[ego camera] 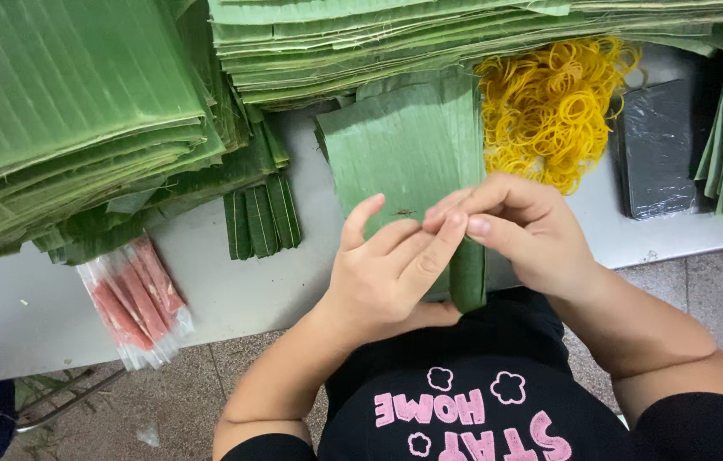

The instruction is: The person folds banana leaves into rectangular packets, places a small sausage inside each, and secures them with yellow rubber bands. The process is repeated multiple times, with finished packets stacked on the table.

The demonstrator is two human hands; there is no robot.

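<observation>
Both hands (464, 248) fingers touching, over banana leaf (404, 154), rubber bands (549, 102) beside

Soft, even light falls around my hands (455, 248); faint shadows beneath them, fingertips perhaps slightly blurred, glare on the plastic beyond.

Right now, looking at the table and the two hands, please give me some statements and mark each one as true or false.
1. The yellow rubber bands lie in a loose pile on the table. True.
2. The left hand rests on the red sticks packet. False: it is raised over a folded leaf, meeting the right hand.
3. Leaves are stacked at the table's far side. True.
4. The dark flat object lies left of the rubber bands. False: it lies to their right.
</observation>
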